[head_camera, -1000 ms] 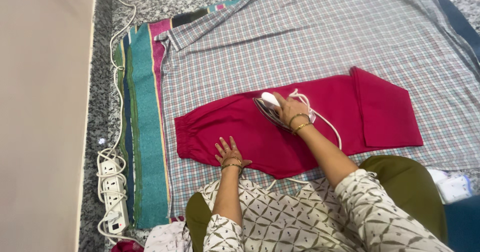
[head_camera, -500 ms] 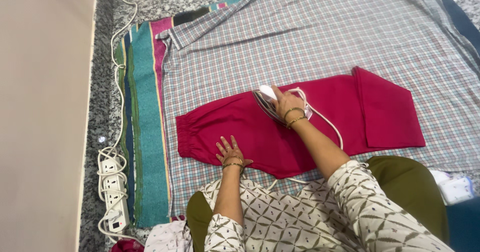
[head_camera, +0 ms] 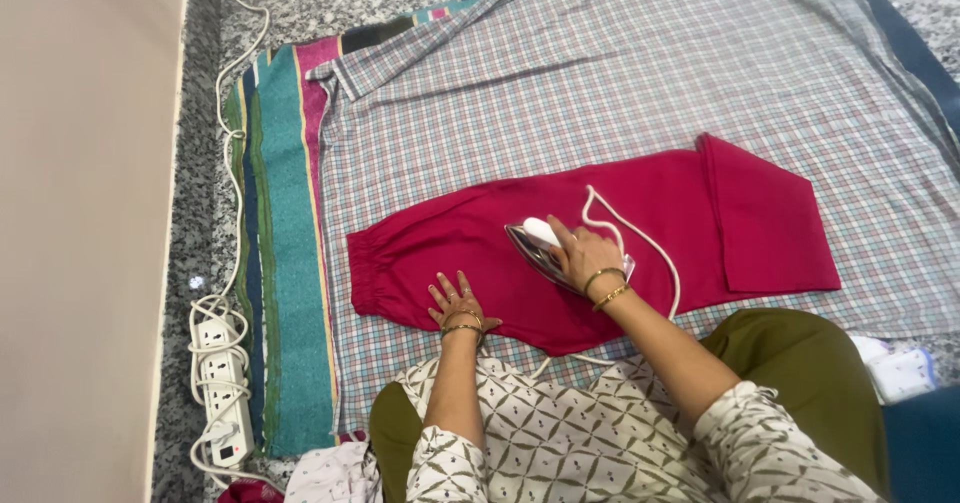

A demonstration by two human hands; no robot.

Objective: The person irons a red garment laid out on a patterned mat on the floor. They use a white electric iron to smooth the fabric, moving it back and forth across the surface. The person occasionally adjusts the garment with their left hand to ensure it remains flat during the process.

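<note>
matt red cloth garment [head_camera: 600, 233]; shiny metal iron [head_camera: 545, 248]; polished speckled stone floor [head_camera: 300, 3].

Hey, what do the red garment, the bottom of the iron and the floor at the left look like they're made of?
Red garment: soft woven cloth, probably cotton, matte, with a gathered edge at one end. Iron under the right hand: its base looks like polished metal, as it shines; the handle seems white plastic. Floor: speckled grey stone, likely granite, glossy with a light glint.
</note>
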